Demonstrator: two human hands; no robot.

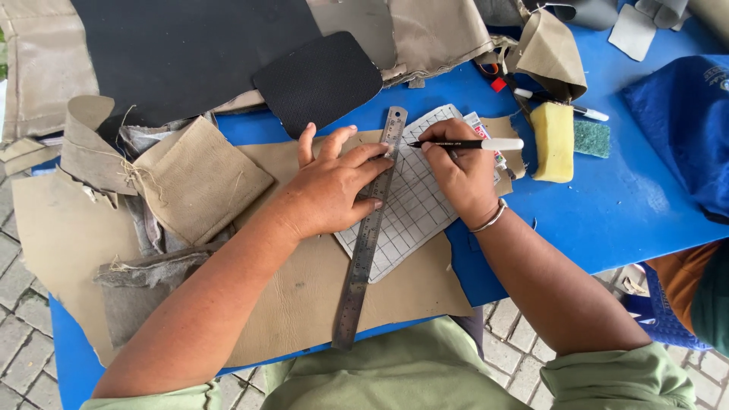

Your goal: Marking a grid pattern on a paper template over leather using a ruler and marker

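My left hand (330, 186) lies flat with fingers spread, pressing a steel ruler (366, 243) down across a white gridded sheet (414, 216). The sheet rests on a tan leather piece (319, 292) on the blue table (607, 205). My right hand (459, 175) grips a black pen with a white cap (474, 143), its tip touching the sheet beside the ruler's upper end. A thin bracelet circles my right wrist.
Folded tan fabric pieces (190, 178) and frayed scraps lie at left. A black sheet (182, 53) and a black textured pad (319, 80) sit behind. A yellow sponge (553, 140), another pen (566, 106) and a blue cloth (683, 129) are at right.
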